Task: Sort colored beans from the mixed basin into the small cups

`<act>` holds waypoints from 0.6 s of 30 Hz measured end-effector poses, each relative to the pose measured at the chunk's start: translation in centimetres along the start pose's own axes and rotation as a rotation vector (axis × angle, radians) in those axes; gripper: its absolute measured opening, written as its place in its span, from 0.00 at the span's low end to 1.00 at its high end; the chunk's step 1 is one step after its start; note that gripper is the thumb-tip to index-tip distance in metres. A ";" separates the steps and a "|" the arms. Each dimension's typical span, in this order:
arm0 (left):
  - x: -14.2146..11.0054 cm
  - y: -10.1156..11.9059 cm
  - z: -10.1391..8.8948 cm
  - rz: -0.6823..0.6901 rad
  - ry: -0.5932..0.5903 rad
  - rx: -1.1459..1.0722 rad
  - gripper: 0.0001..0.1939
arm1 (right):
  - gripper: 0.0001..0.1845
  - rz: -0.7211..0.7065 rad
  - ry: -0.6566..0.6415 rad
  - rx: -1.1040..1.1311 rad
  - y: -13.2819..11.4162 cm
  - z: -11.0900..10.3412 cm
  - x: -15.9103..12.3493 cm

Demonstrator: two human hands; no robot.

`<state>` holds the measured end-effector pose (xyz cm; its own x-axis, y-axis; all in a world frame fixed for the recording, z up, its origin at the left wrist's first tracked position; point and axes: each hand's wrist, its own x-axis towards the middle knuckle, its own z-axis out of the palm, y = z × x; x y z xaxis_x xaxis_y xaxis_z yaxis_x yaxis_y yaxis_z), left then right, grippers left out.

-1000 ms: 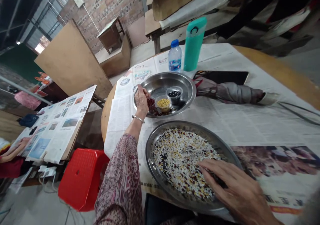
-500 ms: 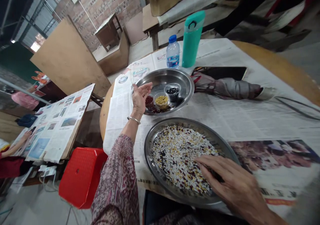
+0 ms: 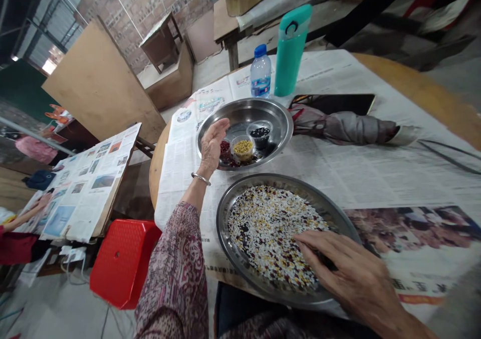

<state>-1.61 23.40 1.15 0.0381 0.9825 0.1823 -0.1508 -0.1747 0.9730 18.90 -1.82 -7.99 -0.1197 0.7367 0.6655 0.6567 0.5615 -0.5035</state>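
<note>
Clock positions take 12 as directly away from the wearer. The near steel basin [image 3: 226, 273] holds a spread mixture of white grains and red, yellow and black pieces [image 3: 272, 233]. The right hand [image 3: 345, 266] reaches in over the basin's 4 o'clock rim; its fingers are bent, with thumb and forefinger close together at the mixture, and whether they pinch any piece cannot be told. At 11 o'clock from this basin stands the far steel basin [image 3: 280, 112], with the left hand [image 3: 212, 143] at its 9 o'clock side, fingers extended and released. Inside it are 3 clear cups: the red-filled cup [image 3: 224, 148] at 8 o'clock, just beside the left hand; the yellow-filled cup [image 3: 243, 149] at 6; the black-filled cup [image 3: 260, 134] at 3. Loose dark pieces [image 3: 233, 163] lie near the cups. Beyond the far basin, toward 1 o'clock, 2 bottles stand upright: the blue-capped bottle [image 3: 260, 73] and the teal bottle [image 3: 291, 58]. A grey folded bundle [image 3: 347, 127] lies at 3 o'clock, on newspaper [image 3: 376, 171].
</note>
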 end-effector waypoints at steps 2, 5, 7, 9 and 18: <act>0.0 -0.4 -0.2 0.037 -0.017 0.047 0.18 | 0.08 0.003 0.003 0.004 0.0 0.0 -0.1; -0.1 -0.9 -0.4 0.139 -0.073 0.119 0.21 | 0.08 -0.001 0.003 -0.001 0.0 0.0 0.0; -0.3 -0.8 -0.3 0.203 -0.129 0.137 0.22 | 0.08 0.002 -0.002 -0.003 -0.1 -0.1 0.1; -0.6 -0.5 -0.1 0.214 -0.172 0.145 0.22 | 0.08 -0.002 -0.008 -0.005 -0.1 -0.1 0.2; -1.1 1.2 1.5 -0.038 0.062 0.015 0.17 | 0.08 0.007 -0.019 -0.016 -0.1 -0.1 0.1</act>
<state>-0.33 22.02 2.39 -0.0175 0.9904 0.1368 -0.1352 -0.1379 0.9812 18.92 -1.88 -7.83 -0.1292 0.7474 0.6517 0.6692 0.5507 -0.4989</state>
